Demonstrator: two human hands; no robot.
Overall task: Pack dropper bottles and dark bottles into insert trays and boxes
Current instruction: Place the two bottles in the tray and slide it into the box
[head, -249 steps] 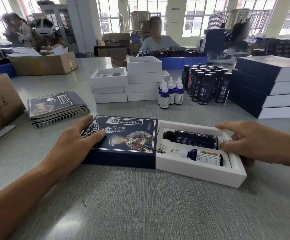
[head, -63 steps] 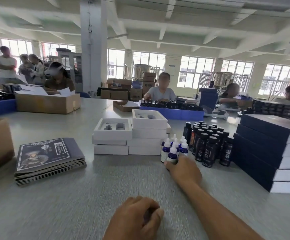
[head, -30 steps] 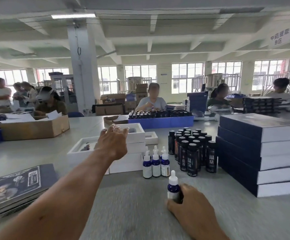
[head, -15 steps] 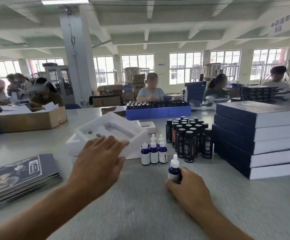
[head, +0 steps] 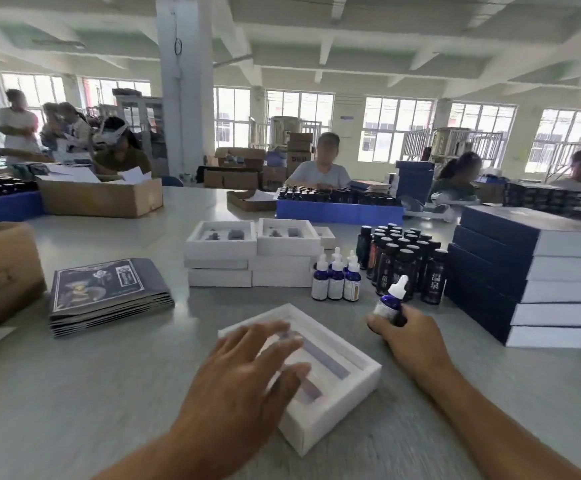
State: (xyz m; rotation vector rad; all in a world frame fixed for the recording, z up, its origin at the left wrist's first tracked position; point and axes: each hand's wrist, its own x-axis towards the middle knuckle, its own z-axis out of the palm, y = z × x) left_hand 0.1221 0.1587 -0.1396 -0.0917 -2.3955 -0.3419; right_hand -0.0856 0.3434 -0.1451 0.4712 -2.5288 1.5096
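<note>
One white foam insert tray [head: 334,403] lies on the grey table [head: 74,393] under the spread, flat left hand [head: 244,382], while the right hand [head: 410,337] grips a blue glass dropper bottle with a white cap [head: 391,301] just beside it. Loading looks about to begin: the bottle needs laying into a slot. Behind stand dark bottles [head: 403,265], stacked navy boxes [head: 524,271] and seated workers in a bright workshop.

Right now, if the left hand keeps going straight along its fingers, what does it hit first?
The left hand lies open over the white insert tray, fingers aimed forward-right. Past the tray's far rim, likely the standing dropper bottles; depth is unclear.
</note>
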